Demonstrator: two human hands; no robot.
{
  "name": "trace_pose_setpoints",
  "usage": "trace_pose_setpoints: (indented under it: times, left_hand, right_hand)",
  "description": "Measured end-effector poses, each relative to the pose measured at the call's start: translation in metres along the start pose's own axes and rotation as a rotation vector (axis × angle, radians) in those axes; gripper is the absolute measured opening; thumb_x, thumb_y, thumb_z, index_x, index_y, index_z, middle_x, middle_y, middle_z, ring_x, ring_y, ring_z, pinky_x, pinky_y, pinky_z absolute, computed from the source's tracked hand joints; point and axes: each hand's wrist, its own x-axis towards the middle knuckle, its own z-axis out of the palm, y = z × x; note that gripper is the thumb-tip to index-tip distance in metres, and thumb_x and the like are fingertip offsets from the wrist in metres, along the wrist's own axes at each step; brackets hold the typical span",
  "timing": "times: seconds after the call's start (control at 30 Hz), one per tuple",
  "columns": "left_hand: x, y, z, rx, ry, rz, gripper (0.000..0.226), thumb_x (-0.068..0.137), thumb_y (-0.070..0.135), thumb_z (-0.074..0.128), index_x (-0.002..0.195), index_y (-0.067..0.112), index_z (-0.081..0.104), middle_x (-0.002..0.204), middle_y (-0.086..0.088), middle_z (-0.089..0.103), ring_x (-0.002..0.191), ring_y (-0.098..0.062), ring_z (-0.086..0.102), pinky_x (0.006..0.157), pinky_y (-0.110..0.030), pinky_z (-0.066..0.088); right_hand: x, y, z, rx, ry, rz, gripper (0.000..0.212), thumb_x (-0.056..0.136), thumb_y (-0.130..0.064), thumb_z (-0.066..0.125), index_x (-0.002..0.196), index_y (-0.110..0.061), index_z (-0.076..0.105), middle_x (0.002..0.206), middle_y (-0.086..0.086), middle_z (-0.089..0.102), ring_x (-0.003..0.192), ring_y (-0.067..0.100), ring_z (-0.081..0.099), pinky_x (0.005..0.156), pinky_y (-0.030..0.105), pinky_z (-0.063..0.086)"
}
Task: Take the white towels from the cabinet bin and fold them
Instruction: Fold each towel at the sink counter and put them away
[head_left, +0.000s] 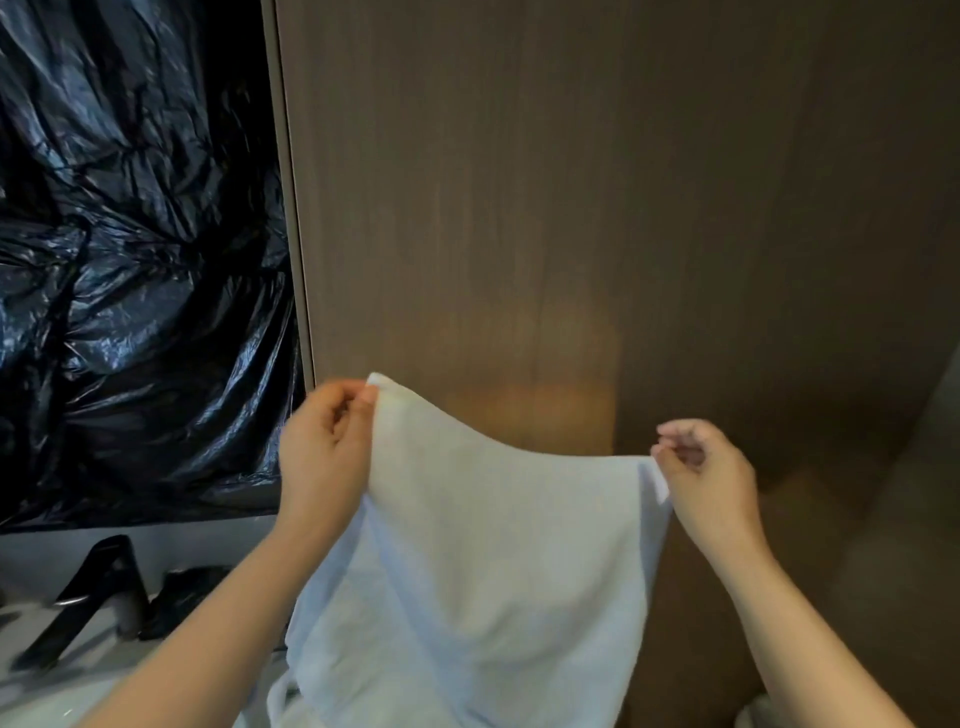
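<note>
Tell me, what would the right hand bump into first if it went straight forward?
Probably the brown wooden panel ahead of the right hand; nothing else shows between them, though depth is unclear.

Arms outstretched, left grip (324, 457) and right grip (709, 480) each pinching the towel (493, 545)

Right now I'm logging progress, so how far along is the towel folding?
Done: one white cloth towel is out and held up. In hand: the left hand and right hand each pinch an upper corner, spreading it before the brown wooden cabinet panel; it hangs loose, not yet folded. Left: folding it. No folded pile or bin shows, so remaining towels cannot be counted.
</note>
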Motion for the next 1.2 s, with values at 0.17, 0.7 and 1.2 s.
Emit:
trace_pose_setpoints:
  times: [0.17,0.7,1.2]
  left_hand:
    - [-0.034,0.003,0.013,0.022,-0.202,0.077,0.021,0.088,0.036,0.051,0.083,0.023,0.067,0.069,0.003,0.063,0.065,-0.013,0.055,0.055,-0.021,0.041]
    - [-0.124,-0.006,0.001,-0.107,-0.413,-0.146,0.009,0.080,0.033,0.063,0.078,0.033,0.071,0.070,0.021,0.067,0.067,0.003,0.059,0.064,-0.008,0.039]
    - [-0.141,-0.007,-0.018,0.115,-0.378,0.007,0.010,0.077,0.046,0.065,0.077,0.038,0.059,0.089,0.027,0.062,0.080,0.011,0.055,0.063,-0.001,0.035]
  right_hand:
    - [-0.041,-0.020,0.023,0.092,-0.193,0.001,0.014,0.089,-0.012,0.068,0.094,-0.024,0.066,0.094,-0.010,0.068,0.087,0.000,0.063,0.069,0.002,0.044]
    - [-0.135,-0.051,0.050,0.460,-0.649,0.149,0.017,0.092,-0.013,0.062,0.104,-0.018,0.074,0.099,-0.010,0.074,0.094,0.003,0.067,0.078,0.014,0.050]
    - [-0.145,-0.046,0.054,0.483,-0.558,0.150,0.016,0.083,-0.043,0.064,0.090,-0.031,0.070,0.085,-0.002,0.068,0.078,0.014,0.063,0.069,0.032,0.052]
